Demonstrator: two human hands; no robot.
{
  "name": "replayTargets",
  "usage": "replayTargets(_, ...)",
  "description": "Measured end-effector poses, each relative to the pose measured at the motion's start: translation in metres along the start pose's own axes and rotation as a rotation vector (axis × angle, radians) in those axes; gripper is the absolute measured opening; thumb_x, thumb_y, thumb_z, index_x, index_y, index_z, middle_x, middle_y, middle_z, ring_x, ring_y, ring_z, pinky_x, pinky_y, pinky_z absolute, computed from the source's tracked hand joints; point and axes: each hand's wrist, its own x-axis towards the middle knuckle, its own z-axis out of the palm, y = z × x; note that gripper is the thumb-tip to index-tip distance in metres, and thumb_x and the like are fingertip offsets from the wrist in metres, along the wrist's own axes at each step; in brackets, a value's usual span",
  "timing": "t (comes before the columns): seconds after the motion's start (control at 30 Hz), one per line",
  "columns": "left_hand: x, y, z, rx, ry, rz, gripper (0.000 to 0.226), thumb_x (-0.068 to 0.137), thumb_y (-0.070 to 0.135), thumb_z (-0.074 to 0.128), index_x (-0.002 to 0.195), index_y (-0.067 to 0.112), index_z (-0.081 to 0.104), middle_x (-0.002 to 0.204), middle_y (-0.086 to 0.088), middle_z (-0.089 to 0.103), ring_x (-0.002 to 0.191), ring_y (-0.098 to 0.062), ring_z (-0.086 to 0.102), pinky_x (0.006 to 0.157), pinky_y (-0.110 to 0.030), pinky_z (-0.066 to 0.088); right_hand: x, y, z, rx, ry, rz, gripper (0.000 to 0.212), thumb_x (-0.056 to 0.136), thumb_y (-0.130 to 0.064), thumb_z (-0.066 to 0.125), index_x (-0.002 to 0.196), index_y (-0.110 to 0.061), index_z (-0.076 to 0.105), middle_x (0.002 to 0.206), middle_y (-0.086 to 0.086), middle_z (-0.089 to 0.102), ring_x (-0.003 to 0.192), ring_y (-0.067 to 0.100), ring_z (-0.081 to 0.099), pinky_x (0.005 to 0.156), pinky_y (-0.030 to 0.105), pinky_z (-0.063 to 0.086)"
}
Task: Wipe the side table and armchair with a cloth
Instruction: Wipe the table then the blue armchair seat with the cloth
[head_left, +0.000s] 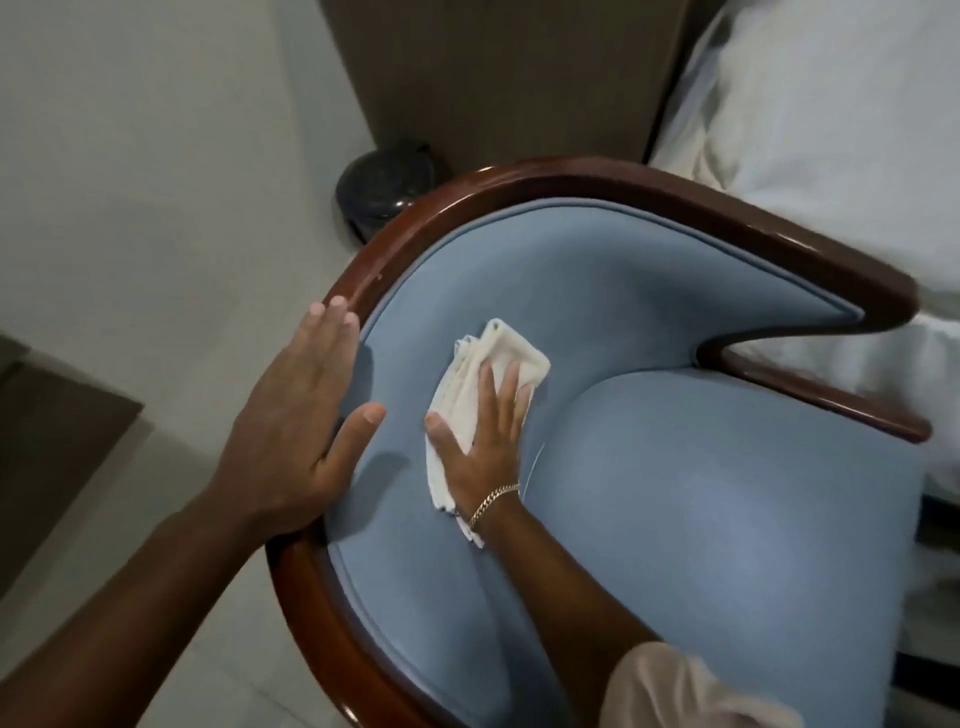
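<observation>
Pressing flat, the right hand (485, 441) holds a folded white cloth (480, 395) against the blue upholstery of the armchair (701, 519), low on the inner face of the back where it curves down toward the seat cushion; the fingers are spread and extended, pinning the cloth under the palm, not clenching it. A chain bracelet (493, 504) sits at that wrist. The left hand (306, 421) lies open and empty on the polished wooden rim (571, 182) at the chair's left side, fingers straight, thumb reaching onto the fabric, apparently bracing. The cloth's long axis runs from the wrist up and away toward the back's crest, and the unwiped sweep of upholstery extends beyond and to the right of it, so the right hand is the nearer and the likely one to carry the stroke. Further off, a dark round bin (384, 192) stands on the floor behind the chair, and white bedding (831, 130) lies beside the right arm. A dark surface at the left edge may be the side table; this cannot be confirmed.
</observation>
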Motion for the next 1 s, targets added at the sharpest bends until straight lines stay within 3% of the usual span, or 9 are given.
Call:
replayTargets(0.07, 0.002, 0.001, -0.002, 0.020, -0.003, 0.017, 0.085, 0.095, 0.065, 0.012, 0.158, 0.007, 0.013, 0.169, -0.010, 0.009, 0.158, -0.023, 0.005, 0.127, -0.043, 0.011, -0.006, -0.003, 0.007, 0.045, 0.017, 0.123, 0.082, 0.092, -0.051, 0.056, 0.151, -0.039, 0.001, 0.165, -0.005, -0.012, 0.152, 0.024, -0.017, 0.125, 0.049, 0.004)
replayTargets(0.2, 0.001, 0.004, -0.005, 0.001, -0.009, 0.047, 0.086, 0.096, 0.065, 0.011, 0.155, 0.003, 0.013, 0.167, -0.015, 0.011, 0.157, -0.029, 0.009, 0.125, -0.050, 0.017, -0.019, -0.025, 0.029, 0.008, 0.059, 0.026, 0.075, 0.083, -0.078, 0.027, 0.141, -0.063, -0.017, 0.161, -0.024, -0.019, 0.152, 0.019, -0.017, 0.123, 0.053, 0.005)
replayTargets(0.37, 0.000, 0.000, -0.002, 0.005, -0.011, 0.069, 0.090, 0.092, 0.071, 0.012, 0.157, 0.010, 0.005, 0.169, -0.007, 0.004, 0.158, -0.021, 0.002, 0.125, -0.044, 0.011, 0.072, -0.012, 0.014, 0.163, 0.422, 0.248, 0.076, 0.087, -0.067, 0.043, 0.153, -0.041, 0.016, 0.168, -0.007, -0.001, 0.154, 0.023, -0.009, 0.122, 0.046, 0.006)
replayTargets(0.57, 0.000, -0.003, 0.001, 0.083, 0.076, 0.114, 0.086, 0.096, 0.059, 0.029, 0.155, -0.002, 0.020, 0.166, -0.019, 0.019, 0.155, -0.033, 0.016, 0.123, -0.052, 0.026, 0.015, 0.058, 0.011, 0.100, 0.089, 0.356, 0.072, 0.093, -0.057, 0.044, 0.153, -0.045, 0.006, 0.167, -0.004, -0.001, 0.153, 0.021, 0.002, 0.125, 0.043, 0.008)
replayTargets(0.73, -0.001, -0.004, 0.002, 0.074, 0.044, 0.093, 0.081, 0.098, 0.055, 0.029, 0.156, -0.001, 0.022, 0.166, -0.018, 0.020, 0.156, -0.031, 0.016, 0.124, -0.049, 0.024, -0.062, 0.008, -0.004, 0.029, -0.118, 0.076, 0.068, 0.092, -0.035, 0.054, 0.152, -0.029, 0.025, 0.163, -0.003, 0.020, 0.152, 0.022, 0.017, 0.123, 0.041, 0.016)
replayTargets(0.8, -0.004, 0.012, -0.008, -0.181, 0.066, -0.095, 0.077, 0.098, 0.050, 0.032, 0.157, 0.002, 0.020, 0.167, -0.016, 0.018, 0.156, -0.028, 0.014, 0.126, -0.044, 0.017, -0.084, -0.039, -0.021, 0.056, -0.167, -0.095, 0.069, 0.084, -0.037, 0.057, 0.149, -0.026, 0.036, 0.154, -0.022, 0.025, 0.150, 0.011, 0.020, 0.123, 0.037, 0.018)
replayTargets(0.87, -0.010, 0.030, -0.035, -0.780, 0.058, -0.558, 0.082, 0.094, 0.058, 0.040, 0.156, 0.006, 0.027, 0.163, -0.021, 0.028, 0.152, -0.031, 0.028, 0.123, -0.046, 0.027, -0.096, -0.092, -0.028, 0.119, -0.182, -0.169, 0.069, 0.082, -0.040, 0.058, 0.148, -0.033, 0.038, 0.149, -0.034, 0.021, 0.148, 0.000, 0.017, 0.121, 0.027, 0.017)
replayTargets(0.93, -0.026, 0.029, -0.059, -1.513, 0.074, -0.774, 0.087, 0.081, 0.072, 0.053, 0.140, 0.009, 0.055, 0.143, -0.026, 0.056, 0.132, -0.039, 0.056, 0.101, -0.049, 0.053, -0.095, -0.141, -0.028, 0.134, -0.198, -0.229, 0.070, 0.081, -0.043, 0.056, 0.148, -0.041, 0.034, 0.156, -0.029, 0.023, 0.149, 0.000, 0.013, 0.121, 0.026, 0.015)
replayTargets(1.0, -0.046, 0.012, -0.093, -1.928, 0.101, -0.763, 0.077, 0.080, 0.071, 0.057, 0.130, 0.013, 0.066, 0.135, -0.020, 0.066, 0.125, -0.037, 0.063, 0.092, -0.049, 0.058, -0.084, -0.187, -0.021, -0.014, -0.269, -0.364, 0.074, 0.080, -0.050, 0.054, 0.149, -0.043, 0.028, 0.165, -0.010, 0.017, 0.153, 0.011, 0.004, 0.124, 0.033, 0.007)
